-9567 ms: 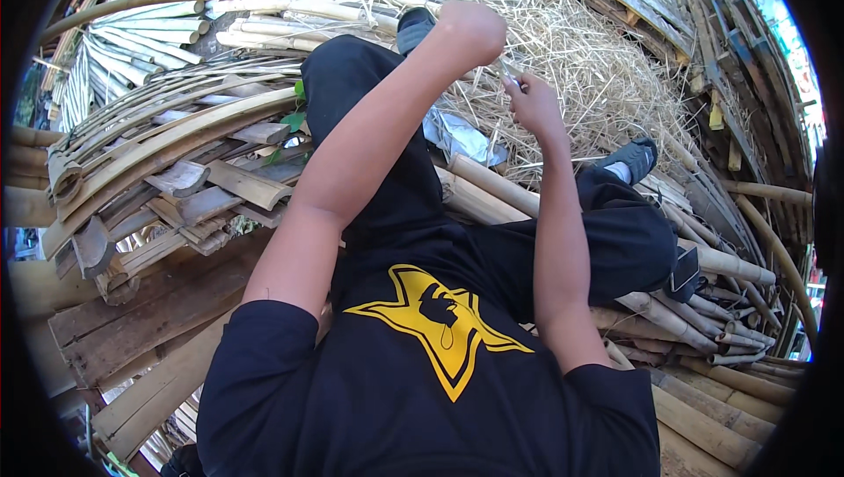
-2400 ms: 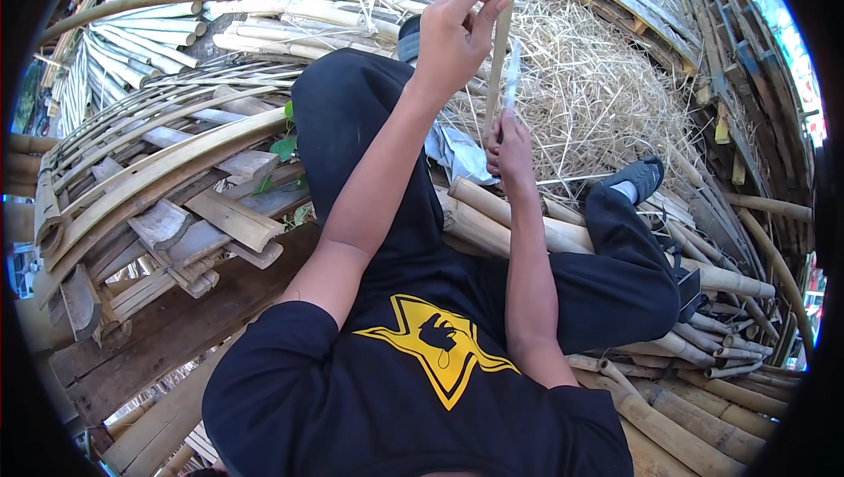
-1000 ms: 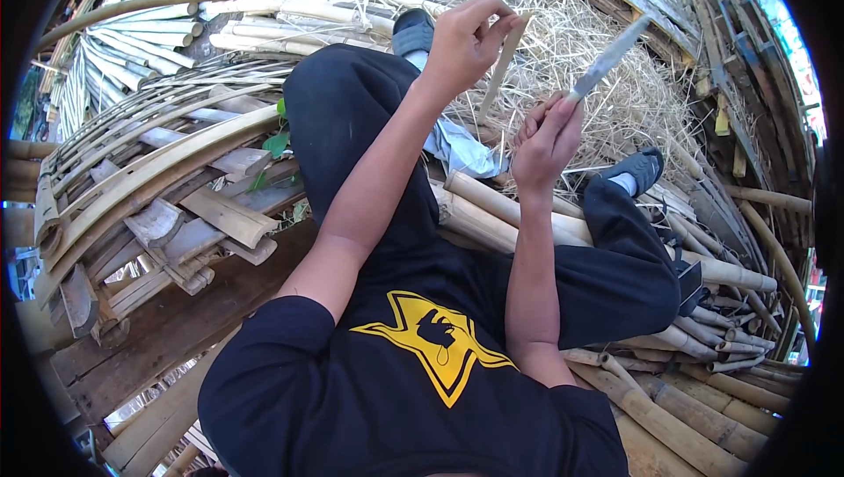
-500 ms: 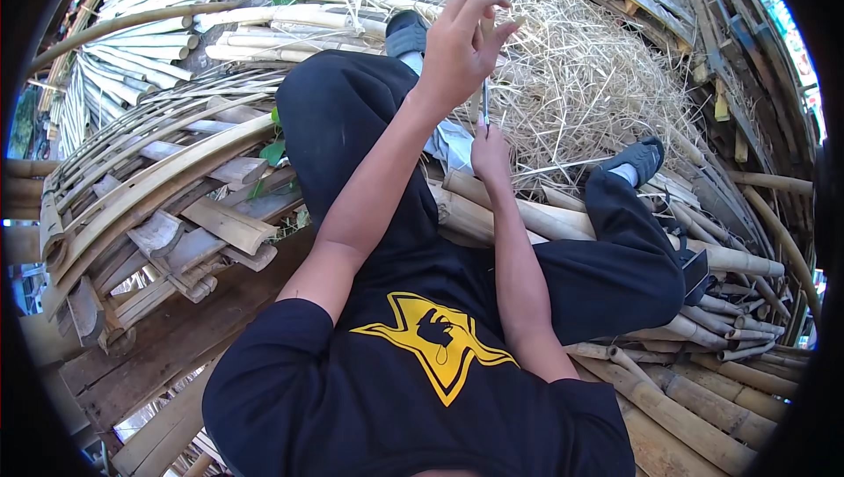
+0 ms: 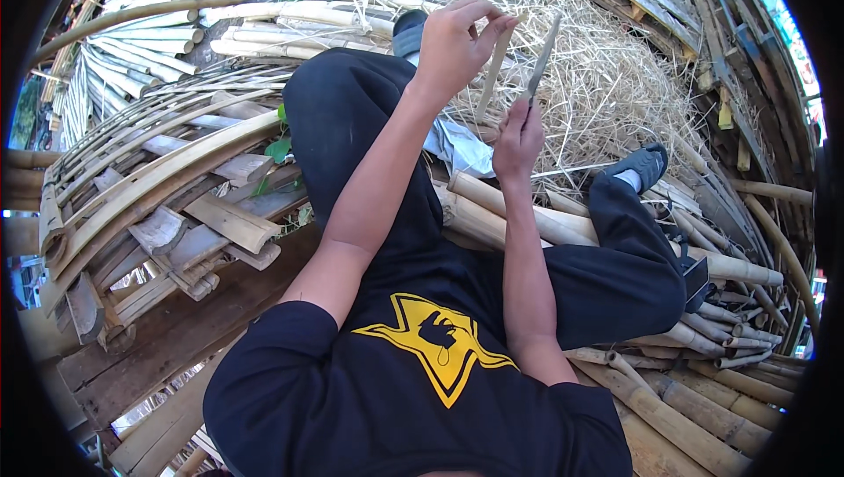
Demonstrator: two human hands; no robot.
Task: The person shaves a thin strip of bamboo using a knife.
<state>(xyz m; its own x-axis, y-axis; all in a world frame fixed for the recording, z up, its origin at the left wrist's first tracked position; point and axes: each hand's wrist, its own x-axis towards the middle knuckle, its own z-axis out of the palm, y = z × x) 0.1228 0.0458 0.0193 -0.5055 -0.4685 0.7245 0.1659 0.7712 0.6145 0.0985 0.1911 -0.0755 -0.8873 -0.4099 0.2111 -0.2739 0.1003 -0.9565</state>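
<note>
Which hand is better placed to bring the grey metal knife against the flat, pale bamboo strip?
Likely the right hand: it grips the knife beside the strip, whose upper end the left hand pinches.

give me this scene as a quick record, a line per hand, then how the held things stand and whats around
left hand: raised, pinching the upper end of a thin pale strip
right hand: gripping a knife, blade pointing up
strip and knife: apart
beyond the hands: heap of pale shavings
near left knee: crumpled whitish sheet, material unclear
left side: stacked split bamboo
upper right: slatted wooden pallet
</note>
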